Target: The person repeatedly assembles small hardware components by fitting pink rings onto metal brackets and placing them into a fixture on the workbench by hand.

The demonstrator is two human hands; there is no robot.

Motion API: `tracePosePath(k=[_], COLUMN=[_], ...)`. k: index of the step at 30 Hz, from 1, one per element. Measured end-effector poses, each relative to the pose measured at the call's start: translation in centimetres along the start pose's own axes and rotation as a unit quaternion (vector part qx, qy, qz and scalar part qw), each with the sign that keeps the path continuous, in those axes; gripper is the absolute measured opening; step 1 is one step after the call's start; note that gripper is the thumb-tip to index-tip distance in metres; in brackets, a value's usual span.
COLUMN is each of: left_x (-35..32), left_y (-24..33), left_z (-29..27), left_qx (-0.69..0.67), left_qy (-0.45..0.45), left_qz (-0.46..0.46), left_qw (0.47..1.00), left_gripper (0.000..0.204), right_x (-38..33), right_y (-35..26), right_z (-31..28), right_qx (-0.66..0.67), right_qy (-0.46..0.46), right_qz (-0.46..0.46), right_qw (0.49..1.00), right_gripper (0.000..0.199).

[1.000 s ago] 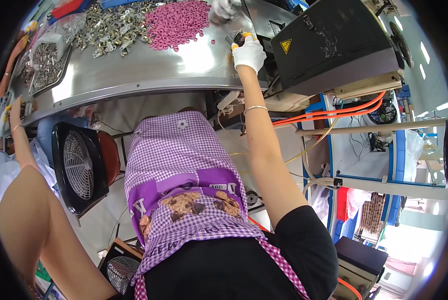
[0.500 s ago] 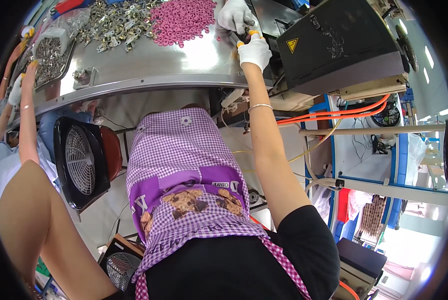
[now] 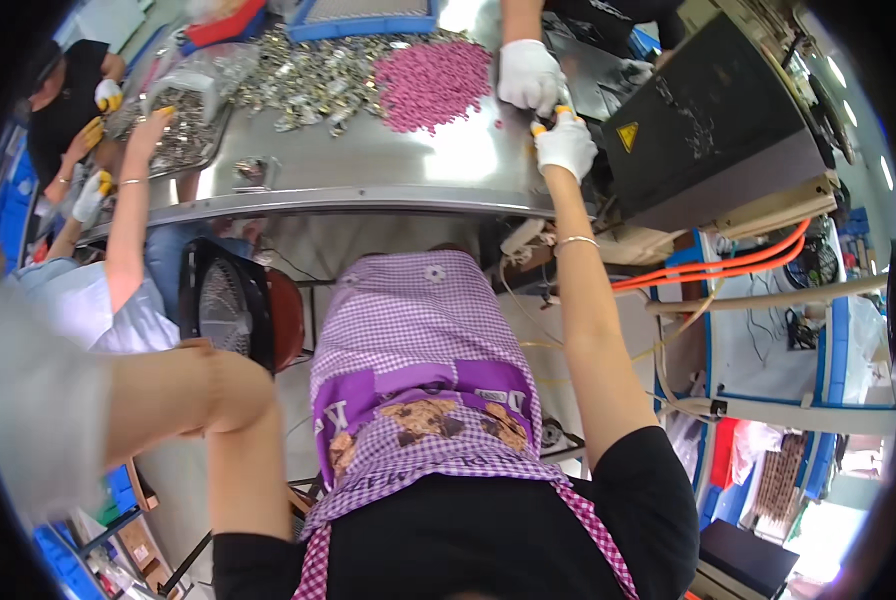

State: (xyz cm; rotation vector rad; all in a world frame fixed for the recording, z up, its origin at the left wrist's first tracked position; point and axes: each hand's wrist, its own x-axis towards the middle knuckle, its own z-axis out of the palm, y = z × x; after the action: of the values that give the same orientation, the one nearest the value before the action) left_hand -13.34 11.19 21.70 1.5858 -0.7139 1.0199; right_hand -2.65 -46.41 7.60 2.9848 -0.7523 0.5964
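Gloved right hand point(image 3: 566, 145) closes around a small yellow-tipped piece point(image 3: 540, 127) at the steel table's point(image 3: 388, 170) far right, touching a co-worker's gloved hand point(image 3: 530, 75), beside pink parts point(image 3: 430, 85). Left hand: out of sight.

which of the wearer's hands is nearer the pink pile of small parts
Right. The right hand, white-gloved, is on the steel table just right of the pink pile. The left hand isn't visible; its arm bends away at lower left.

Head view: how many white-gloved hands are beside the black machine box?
2: the wearer's white-gloved right hand at the steel table edge; a co-worker's white-gloved hand just beyond it. None seems hidden there.
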Motion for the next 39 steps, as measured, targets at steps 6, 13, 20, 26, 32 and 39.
tracePosePath(k=[6,13,20,26,32,39], left_x=[1.2,0.3,-3.3,-4.0,-3.8,-5.3], left_y=[14.9,14.2,13.4,12.5,13.3,13.0], left_z=[16.9,17.1,6.8,2.7,9.3,10.3], left_qx=[0.089,0.132,0.121,0.091,0.117,0.147], left_qy=[0.064,0.107,0.122,0.124,0.156,0.178], left_qz=[0.093,0.078,0.048,0.043,0.086,0.044], left_qw=[0.99,0.982,0.984,0.987,0.977,0.972], left_gripper=[0.031,0.032,0.033,0.035,0.036,0.038], right_x=[1.6,1.6,-2.1,-1.8,-2.4,-3.9], right_y=[-0.6,-0.3,-3.8,-3.6,-2.1,-3.2], right_z=[1.6,7.2,2.9,1.9,3.0,0.7], right_qx=[0.077,0.276,0.256,0.181,0.12,0.147], right_qy=[0.01,0.017,-0.087,-0.078,-0.073,-0.11], right_qz=[-0.006,0.011,-0.083,-0.105,-0.148,-0.11], right_qw=[0.997,0.961,0.959,0.975,0.979,0.977], right_gripper=[0.042,0.044,0.032,0.027,0.031,0.029])
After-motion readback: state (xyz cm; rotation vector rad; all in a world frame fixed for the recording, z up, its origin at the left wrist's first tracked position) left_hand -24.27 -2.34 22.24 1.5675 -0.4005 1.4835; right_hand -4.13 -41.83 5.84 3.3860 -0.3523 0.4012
